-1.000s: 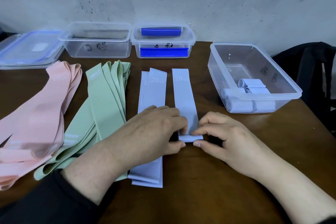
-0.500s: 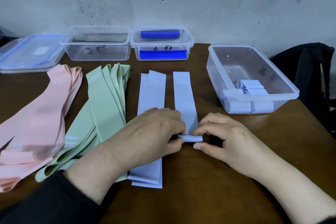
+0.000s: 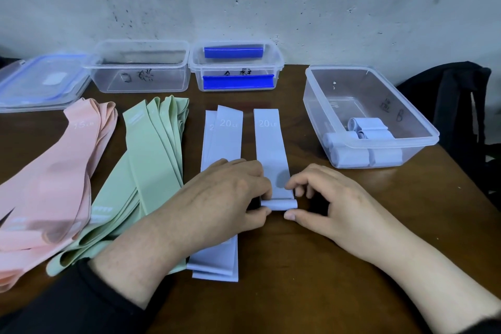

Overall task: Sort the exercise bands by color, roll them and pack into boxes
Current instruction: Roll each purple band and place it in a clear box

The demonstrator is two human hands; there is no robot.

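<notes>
A light blue band marked "20" lies lengthwise on the brown table, its near end curled into a small roll. My left hand pinches the roll's left end and my right hand pinches its right end. Two more light blue bands lie flat just to the left, partly under my left hand. Green bands fan out further left, and pink bands lie at the far left. A clear box at the right holds several rolled blue bands.
Along the wall stand an empty clear box and a clear box with blue clips. A lid with a blue rim lies at the back left. A black bag sits off the table's right edge.
The roll at the band's near end has grown slightly thicker as both hands turn it away from me. The camera has tilted a little.
</notes>
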